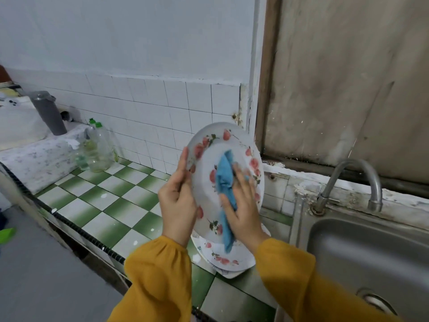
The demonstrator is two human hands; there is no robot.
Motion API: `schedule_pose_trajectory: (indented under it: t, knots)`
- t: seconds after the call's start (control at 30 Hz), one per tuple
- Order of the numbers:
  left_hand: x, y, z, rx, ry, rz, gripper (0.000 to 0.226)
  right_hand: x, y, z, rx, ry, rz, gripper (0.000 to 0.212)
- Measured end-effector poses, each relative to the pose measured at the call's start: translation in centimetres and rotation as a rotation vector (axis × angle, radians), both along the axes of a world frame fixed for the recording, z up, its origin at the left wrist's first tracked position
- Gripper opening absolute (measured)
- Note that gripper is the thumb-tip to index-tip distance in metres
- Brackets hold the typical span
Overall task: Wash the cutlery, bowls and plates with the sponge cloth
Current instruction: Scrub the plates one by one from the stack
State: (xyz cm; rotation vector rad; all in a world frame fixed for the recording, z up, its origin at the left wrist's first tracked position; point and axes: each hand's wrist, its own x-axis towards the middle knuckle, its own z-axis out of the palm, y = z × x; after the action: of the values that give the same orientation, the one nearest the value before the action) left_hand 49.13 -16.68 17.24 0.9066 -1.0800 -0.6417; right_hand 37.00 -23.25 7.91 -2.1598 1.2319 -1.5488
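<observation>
I see my left hand (177, 201) gripping the left rim of a flowered plate (209, 196), which is held on edge above the green-checked worktop (111, 205). My right hand (241, 205) lies flat, fingers straight, pressing the blue sponge cloth (225, 177) against the plate's face; the cloth's tail hangs below the palm. More flowered plates (222, 257) are stacked on the worktop underneath, just left of the steel sink (362, 252) and tap (357, 173).

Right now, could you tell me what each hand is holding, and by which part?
The left hand grips the floral plate by its left rim; the right hand presses the blue sponge cloth against its face.
</observation>
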Motion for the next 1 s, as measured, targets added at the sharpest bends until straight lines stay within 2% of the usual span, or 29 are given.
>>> schedule_pose_trajectory:
  t: [0.1,0.2,0.27,0.37,0.43,0.5,0.53,0.63,0.8,0.9,1.0]
  knots:
    - [0.6,0.2,-0.4,0.017,-0.07,-0.027,0.05,-1.4,-2.3,0.4,0.209,-0.197,-0.249,0.068]
    - [0.4,0.2,-0.9,0.012,-0.143,-0.07,0.05,-0.5,-3.4,4.3,0.17,-0.382,-0.361,0.065]
    - [0.0,0.3,-1.3,0.001,-0.229,-0.083,0.052,1.5,-2.7,6.3,0.107,-0.438,-0.312,0.06]
    - [0.2,0.6,-1.1,-0.026,-0.272,-0.053,0.056,4.9,0.6,5.9,0.017,-0.314,-0.096,0.053]
    - [1.4,0.5,-0.8,-0.024,-0.129,-0.027,0.052,5.4,2.5,3.2,-0.085,-0.073,0.04,0.051]
    - [3.1,0.2,-0.6,-0.008,0.015,-0.044,0.051,4.0,2.8,0.0,-0.131,0.09,0.081,0.047]
    - [3.8,0.2,-0.7,-0.004,0.062,-0.041,0.049,2.9,2.5,-1.2,-0.084,0.098,0.04,0.047]
    - [4.7,0.5,-1.2,0.032,0.07,-0.028,0.048,0.7,1.0,-2.4,0.216,-0.079,-0.18,0.056]
    - [3.6,1.3,-2.6,0.034,-0.112,-0.125,0.052,2.3,-0.7,2.3,0.208,-0.289,-0.327,0.058]
    - [3.1,1.5,-2.8,0.041,-0.203,-0.167,0.054,5.7,1.7,3.7,0.135,-0.231,-0.202,0.056]
    - [3.8,0.9,-2.6,0.056,-0.085,-0.158,0.051,6.9,4.6,1.6,-0.034,0.058,-0.027,0.054]
